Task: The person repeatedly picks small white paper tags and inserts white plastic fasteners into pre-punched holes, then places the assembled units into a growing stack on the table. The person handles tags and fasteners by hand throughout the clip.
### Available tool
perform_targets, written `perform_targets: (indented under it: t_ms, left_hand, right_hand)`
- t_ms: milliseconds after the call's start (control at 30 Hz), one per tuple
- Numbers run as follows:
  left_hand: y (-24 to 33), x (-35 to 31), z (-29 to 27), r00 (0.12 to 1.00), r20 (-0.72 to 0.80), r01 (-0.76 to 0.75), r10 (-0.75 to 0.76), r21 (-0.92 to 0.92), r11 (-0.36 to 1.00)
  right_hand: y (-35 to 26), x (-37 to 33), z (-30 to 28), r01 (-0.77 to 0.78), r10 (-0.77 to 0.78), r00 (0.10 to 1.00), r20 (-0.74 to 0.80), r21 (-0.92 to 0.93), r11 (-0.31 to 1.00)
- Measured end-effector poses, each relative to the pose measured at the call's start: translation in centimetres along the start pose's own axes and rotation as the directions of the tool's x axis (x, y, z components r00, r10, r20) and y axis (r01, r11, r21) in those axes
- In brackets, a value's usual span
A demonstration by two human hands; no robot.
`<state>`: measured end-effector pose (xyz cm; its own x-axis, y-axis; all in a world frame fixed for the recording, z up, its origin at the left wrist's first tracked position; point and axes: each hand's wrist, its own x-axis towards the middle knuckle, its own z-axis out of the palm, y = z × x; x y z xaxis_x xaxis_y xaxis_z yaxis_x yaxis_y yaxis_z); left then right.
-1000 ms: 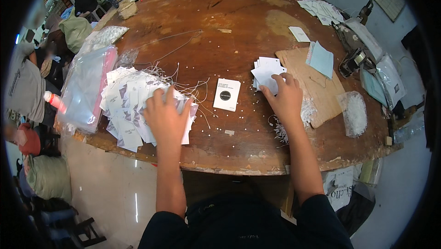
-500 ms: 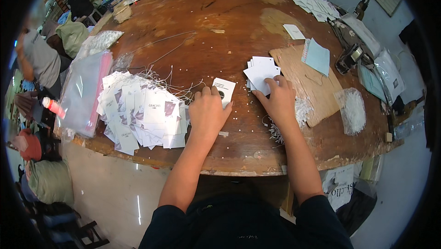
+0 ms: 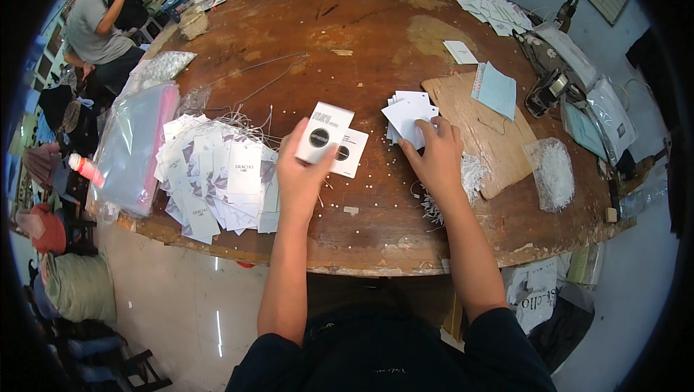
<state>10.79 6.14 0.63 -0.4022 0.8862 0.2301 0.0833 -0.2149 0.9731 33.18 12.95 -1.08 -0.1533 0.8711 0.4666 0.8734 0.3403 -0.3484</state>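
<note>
One bare left hand [image 3: 296, 175], at nine o'clock on a dial centred between the hands with twelve straight ahead, pinches a white rectangular card with a black disc [image 3: 323, 132]: thumb at its lower right, fingers round its left side, partly hidden. It looks raised and slightly blurred; whether it is a single card or a thin stack, I cannot tell.

At three, the right hand [image 3: 439, 159] has its fingers loosely curved, tips on the near right part of a fanned stack of plain white cards [image 3: 406, 116], which lies at one o'clock. They rest rather than clench.

Just left of centre, a second white card with a black disc [image 3: 353, 163] lies flat, partly covered by the raised one. At nine, beyond the left wrist, spreads a heap of white and purple paper tags with white strings [image 3: 217, 179].

Farther out, a flat brown board [image 3: 502, 150] lies between two and three, a pale blue sheet [image 3: 497, 92] over its far end.

For good handling, I would grip the raised card by its edges, hold it level and clear of the loose strings, and press lightly on the right so the fan does not slide.
</note>
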Motion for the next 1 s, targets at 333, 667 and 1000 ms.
perform_targets:
  t_ms: [333,667,1000]
  left_hand:
    - [-0.1,-2.7,-0.1,0.931,0.092,0.34,-0.354,-0.575,0.745]
    - [0.5,-3.1,0.3,0.877,0.202,0.475,-0.436,-0.496,0.727]
    - [0.7,-3.6,1.1,0.911,0.33,0.412,-0.246,-0.721,0.558]
  right_hand:
    - [-2.2,-0.8,-1.0,0.113,-0.104,0.99,-0.095,0.096,0.989]
    - [-2.9,-0.9,-1.2,-0.056,-0.014,0.992,0.125,0.537,0.842]
    - [-7.6,-3.3,-1.3,0.325,-0.35,0.937,0.023,0.318,0.891]
